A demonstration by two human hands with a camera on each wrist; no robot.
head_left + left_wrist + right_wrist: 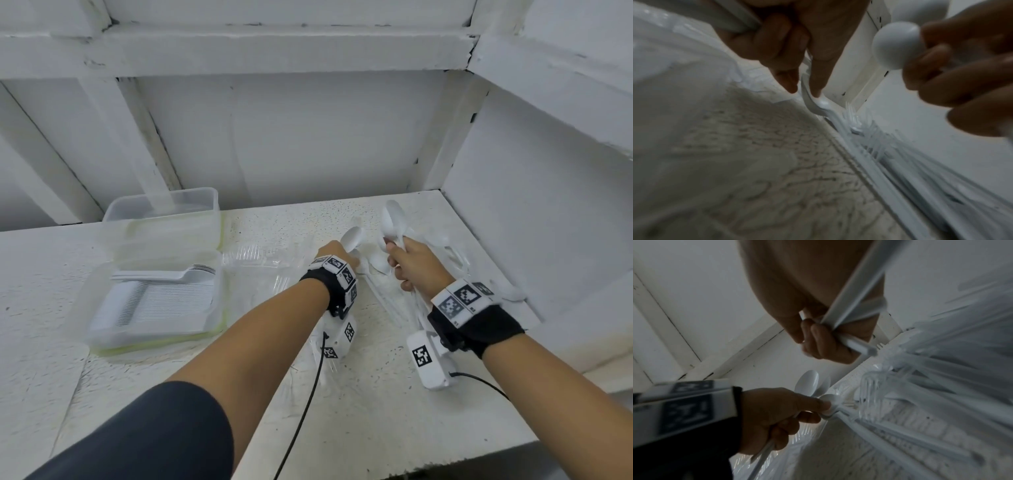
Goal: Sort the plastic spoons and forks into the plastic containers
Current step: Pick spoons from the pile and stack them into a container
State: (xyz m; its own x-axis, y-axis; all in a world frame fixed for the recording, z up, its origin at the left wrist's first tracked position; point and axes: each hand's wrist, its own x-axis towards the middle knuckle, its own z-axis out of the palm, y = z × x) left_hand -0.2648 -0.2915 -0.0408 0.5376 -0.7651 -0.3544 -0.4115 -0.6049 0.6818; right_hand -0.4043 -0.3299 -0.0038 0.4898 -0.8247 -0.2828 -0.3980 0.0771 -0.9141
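Both hands work the loose cutlery pile (394, 274) at two o'clock on the desk (376, 394). Right hand (412, 265) grips a spoon bundle (394, 219); left hand (337, 253), already holding spoons (352, 236), pinches another spoon (818, 100) at its fingertips (816, 87).

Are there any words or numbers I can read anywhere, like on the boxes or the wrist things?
No readable words or numbers anywhere.
Left wristband: black-and-white square code patterns, no letters.
Right wristband: same patterns; tiny marks beside them too small to read.
Plastic containers: no label visible.
White spoons: plain.
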